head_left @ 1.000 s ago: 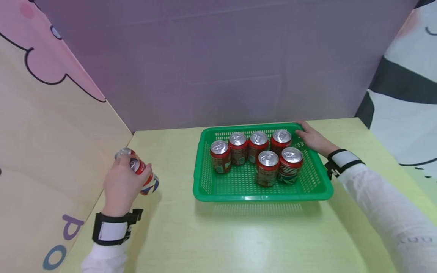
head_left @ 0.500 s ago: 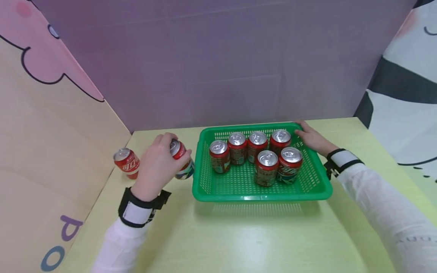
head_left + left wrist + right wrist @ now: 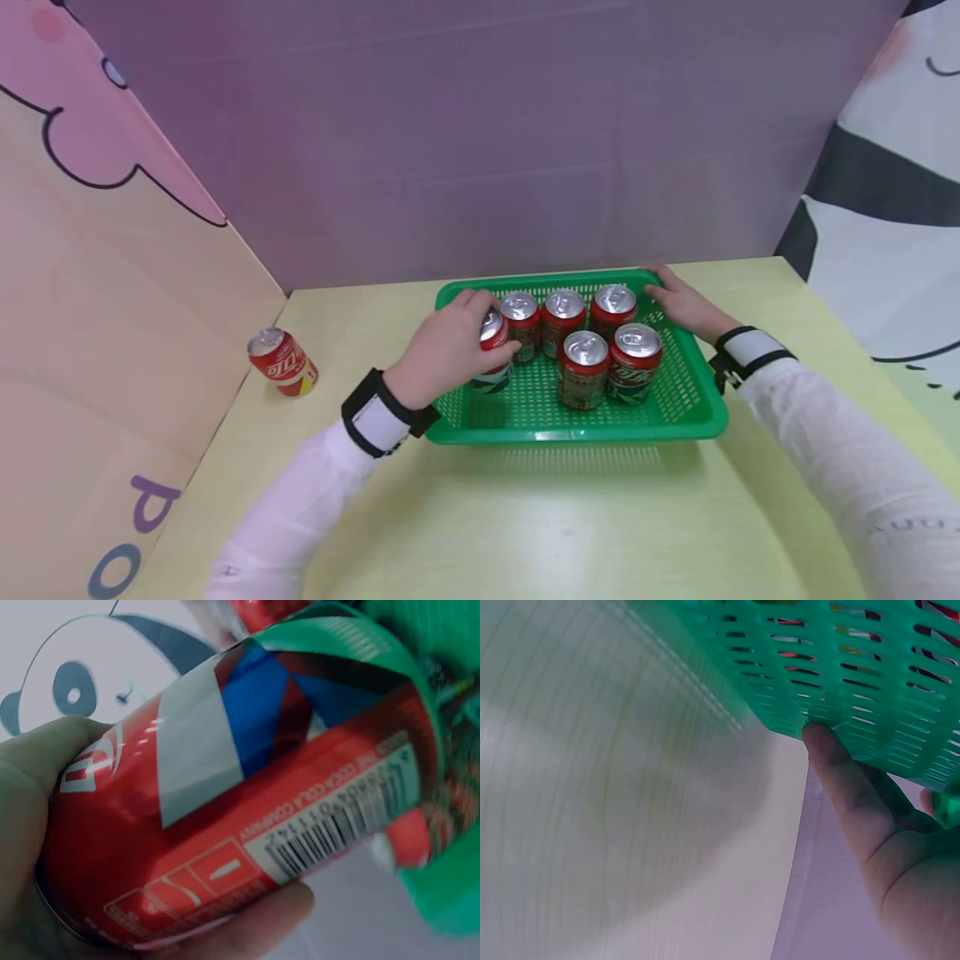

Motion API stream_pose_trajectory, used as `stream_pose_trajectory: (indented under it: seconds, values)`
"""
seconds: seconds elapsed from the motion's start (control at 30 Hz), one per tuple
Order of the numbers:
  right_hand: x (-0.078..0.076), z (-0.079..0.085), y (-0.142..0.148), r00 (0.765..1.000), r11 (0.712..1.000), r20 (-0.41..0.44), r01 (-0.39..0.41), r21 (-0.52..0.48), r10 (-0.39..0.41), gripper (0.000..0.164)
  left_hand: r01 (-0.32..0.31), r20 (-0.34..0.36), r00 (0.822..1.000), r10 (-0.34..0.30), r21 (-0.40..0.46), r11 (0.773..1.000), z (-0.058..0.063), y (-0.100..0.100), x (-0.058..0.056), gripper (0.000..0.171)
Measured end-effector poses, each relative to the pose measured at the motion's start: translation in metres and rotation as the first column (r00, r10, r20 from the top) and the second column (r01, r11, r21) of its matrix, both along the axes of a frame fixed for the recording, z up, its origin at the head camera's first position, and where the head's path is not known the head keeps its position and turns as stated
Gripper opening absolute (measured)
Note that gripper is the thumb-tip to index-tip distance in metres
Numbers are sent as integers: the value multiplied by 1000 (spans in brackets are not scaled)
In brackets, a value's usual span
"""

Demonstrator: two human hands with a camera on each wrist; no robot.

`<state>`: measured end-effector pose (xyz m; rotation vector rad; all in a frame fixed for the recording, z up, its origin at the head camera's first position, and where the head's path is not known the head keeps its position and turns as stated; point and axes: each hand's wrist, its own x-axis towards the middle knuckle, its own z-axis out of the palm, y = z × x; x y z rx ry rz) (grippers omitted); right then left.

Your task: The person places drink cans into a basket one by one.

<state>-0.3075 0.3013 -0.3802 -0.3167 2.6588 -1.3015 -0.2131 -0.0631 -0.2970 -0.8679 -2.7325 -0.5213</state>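
Note:
My left hand grips a red cola can over the left part of the green basket. In the left wrist view the can lies slanted across the picture, thumb on one side and fingers on the other, its barcode showing. My right hand holds the basket's rim at the far right corner; in the right wrist view a finger of that hand presses against the slotted outer wall. Several more cans stand upright in the basket, and the leftmost is hidden behind my left hand and its can.
Another red can stands on the pale yellow table at the left, near the side panel. A grey-purple cloth wall rises behind the table. A panda-print panel borders the right.
My left hand has carried a can rightward from the table's left side to above the basket. The other can there has come into view. My right hand stays on the rim.

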Motion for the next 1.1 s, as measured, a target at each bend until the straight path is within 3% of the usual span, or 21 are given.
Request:
stream_pose_trajectory:
  seconds: [0.2, 0.5, 0.9, 1.1]
  values:
    - [-1, -1, 0, 1000, 1000, -2, 8, 9, -8, 49, 94, 109, 991, -81, -125, 988, -11, 25, -11, 64]
    - [0, 0, 0, 1000, 1000, -7, 1, 2, -1, 49, 222, 251, 954, -162, -233, 947, -27, 46, -23, 61]
    - [1, 0, -1, 1000, 1000, -5, 4, 21, -4, 49, 245, 291, 944, -155, -307, 920, -40, 62, -27, 65]
    - [1, 3, -1, 1000, 1000, -7, 1, 19, -1, 50, 224, 269, 953, -141, -308, 925, -46, 65, -27, 70]
